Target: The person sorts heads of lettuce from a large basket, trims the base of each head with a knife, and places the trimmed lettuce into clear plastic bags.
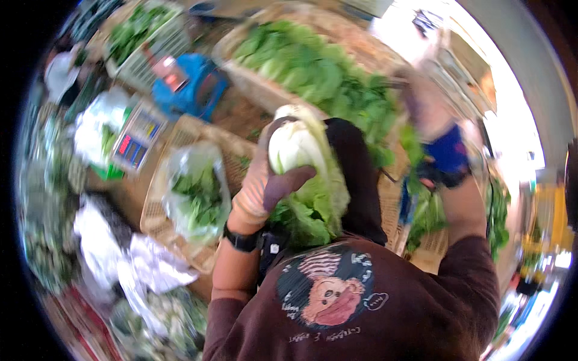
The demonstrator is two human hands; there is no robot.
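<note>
A pale green leafy head (316, 153), lettuce or Chinese cabbage, is held by my left hand (273, 180) in a striped glove with dark fingertips. Its white cut base points up, and the thumb lies across its side. My right hand (415, 99), gloved and blurred by motion, is raised at the right, above a blue cuff; its fingers are not clear. Beyond both hands, rows of green leafy vegetables (316, 72) fill part of a large shallow tub (266, 92). More leafy greens (429, 212) lie below my right forearm.
A tan plastic crate (151, 198) at the left carries a clear bag of greens (196, 194). Beside it are a digital scale (137, 135), a blue plastic stool or container (189, 85) and a pale crate of greens (149, 67). White plastic bags (104, 239) and bagged vegetables lie lower left.
</note>
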